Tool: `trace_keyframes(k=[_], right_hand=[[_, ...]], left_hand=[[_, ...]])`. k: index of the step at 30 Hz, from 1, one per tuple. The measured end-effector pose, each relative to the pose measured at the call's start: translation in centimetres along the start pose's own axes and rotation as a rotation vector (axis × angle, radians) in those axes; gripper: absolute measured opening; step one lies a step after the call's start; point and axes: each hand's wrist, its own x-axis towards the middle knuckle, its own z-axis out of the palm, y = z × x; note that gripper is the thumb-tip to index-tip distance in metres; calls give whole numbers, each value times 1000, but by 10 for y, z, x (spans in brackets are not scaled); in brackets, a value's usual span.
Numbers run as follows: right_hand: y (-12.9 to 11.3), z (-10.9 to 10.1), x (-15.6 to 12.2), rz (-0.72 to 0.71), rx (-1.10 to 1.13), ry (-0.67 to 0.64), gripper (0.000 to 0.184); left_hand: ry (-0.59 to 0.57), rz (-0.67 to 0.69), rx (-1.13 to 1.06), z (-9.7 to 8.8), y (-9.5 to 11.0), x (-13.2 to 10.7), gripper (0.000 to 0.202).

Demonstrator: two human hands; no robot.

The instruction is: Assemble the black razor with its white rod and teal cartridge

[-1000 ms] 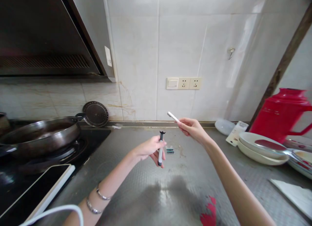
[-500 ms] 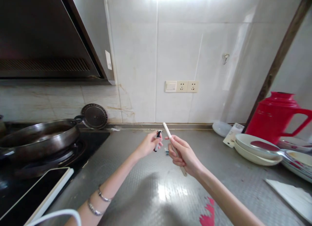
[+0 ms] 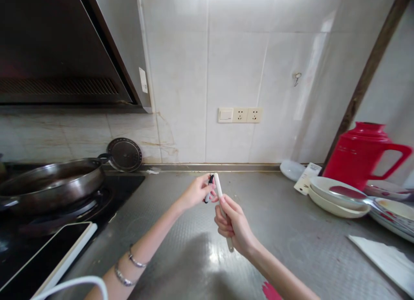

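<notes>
Hands meet over steel counter, approx. centre. Left hand: fingers closed round small black-tipped piece, held near upright. Right hand: fingers wrapped round white rod, tilted, top end just beside the black tip; touching or not, cannot tell. Rod's lower end shows below the fist. Wok on hob at left. Red jug and stacked plates at right, well apart from hands.

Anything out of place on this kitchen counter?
A white-edged dark-screened tablet lies flat on the black cooktop, right beside the dark metal pan on its burner, an odd spot for electronics. A red blotch marks the steel counter by the right forearm; whether it is a spill, I cannot tell.
</notes>
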Motion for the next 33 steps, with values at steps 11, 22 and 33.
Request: trace_keyframes(k=[11,22,33], right_hand=[[5,2,3,-22,-12,48,27],[8,6,2,-41,-12,44,30],[11,19,8,-24,-27,11,31]], left_hand=[[29,-56,8,1,4,-2,31],[0,-33,-25,3,5,-3,34],[-25,42,-44,1,8,-2,31]])
